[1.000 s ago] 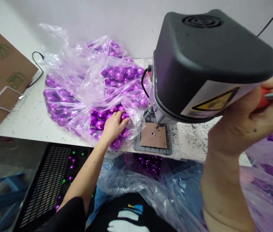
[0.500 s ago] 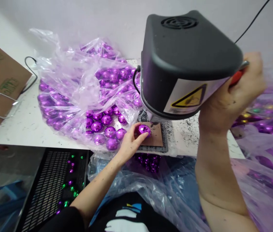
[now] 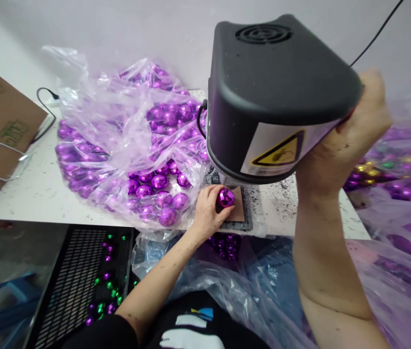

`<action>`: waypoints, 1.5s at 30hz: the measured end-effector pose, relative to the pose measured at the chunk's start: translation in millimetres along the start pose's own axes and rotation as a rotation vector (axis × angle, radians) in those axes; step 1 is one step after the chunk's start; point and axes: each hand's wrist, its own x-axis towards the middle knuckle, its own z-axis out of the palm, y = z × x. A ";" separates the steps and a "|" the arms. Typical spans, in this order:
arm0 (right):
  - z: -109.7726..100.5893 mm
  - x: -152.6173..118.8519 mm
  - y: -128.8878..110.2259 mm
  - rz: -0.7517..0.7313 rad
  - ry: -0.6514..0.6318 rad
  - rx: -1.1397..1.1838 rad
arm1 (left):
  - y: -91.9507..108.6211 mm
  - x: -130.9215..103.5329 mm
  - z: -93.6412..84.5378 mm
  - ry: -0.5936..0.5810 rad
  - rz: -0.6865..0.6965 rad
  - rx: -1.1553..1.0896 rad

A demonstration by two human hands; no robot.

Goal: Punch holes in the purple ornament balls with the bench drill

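My left hand (image 3: 208, 213) grips a shiny purple ball (image 3: 225, 197) between thumb and fingers, over a brown pad (image 3: 238, 211) on the machine's dark base. Above it stands a black machine (image 3: 281, 72) with a yellow warning label and a round vent. At the machine's right side, my right hand (image 3: 354, 126) is wrapped round a handle, which the fingers and the machine's body mostly hide. The machine's head covers the space just behind the ball.
Clear plastic bags of purple balls (image 3: 118, 131) lie left of the machine. A cardboard box (image 3: 1, 126) stands far left. Below is a black crate (image 3: 74, 281) with green and purple beads. More bagged purple items (image 3: 402, 242) fill the right side.
My left hand has moved slightly right with the purple ball, further under the machine's head. The red part of the handle near my right hand is now mostly hidden.
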 end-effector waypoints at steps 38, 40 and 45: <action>-14.6 -104.5 12.3 -0.192 0.269 0.018 | -1.3 -4.7 -1.8 -0.134 -0.091 -0.076; -16.8 -104.8 12.0 -0.196 0.248 0.022 | -1.4 -4.6 -1.8 -0.128 -0.084 -0.081; -20.5 -116.0 18.0 -0.160 0.169 0.006 | -1.7 -3.8 -2.0 -0.116 -0.079 -0.093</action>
